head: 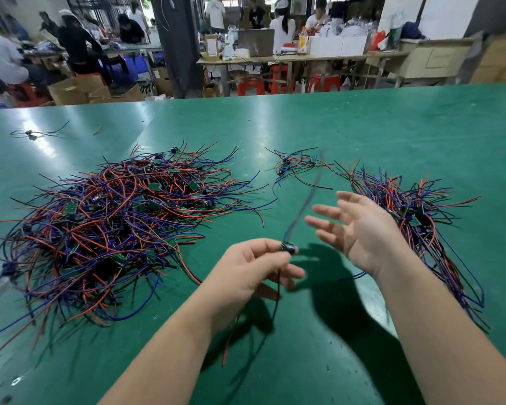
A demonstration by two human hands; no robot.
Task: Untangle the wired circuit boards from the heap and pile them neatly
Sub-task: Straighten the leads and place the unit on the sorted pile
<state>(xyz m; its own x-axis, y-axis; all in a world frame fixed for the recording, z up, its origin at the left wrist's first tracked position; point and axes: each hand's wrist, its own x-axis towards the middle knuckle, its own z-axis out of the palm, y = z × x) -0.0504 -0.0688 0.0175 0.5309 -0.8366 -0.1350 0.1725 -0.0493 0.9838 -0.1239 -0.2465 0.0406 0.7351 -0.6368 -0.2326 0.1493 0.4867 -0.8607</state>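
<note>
A big tangled heap (120,229) of small green circuit boards with red, blue and black wires covers the left of the green table (333,127). A tidier pile (415,217) of the same wired boards lies at the right. My left hand (251,267) pinches one wired board (288,247) above the table between the two; its blurred wires rise up and others hang down below the hand. My right hand (360,226) hovers just right of that board, fingers spread and holding nothing.
A small loose cluster of wired boards (298,165) lies behind my hands. One stray wired board (31,134) sits far left near the table's back edge. Beyond the table are people, benches, red stools and cardboard boxes.
</note>
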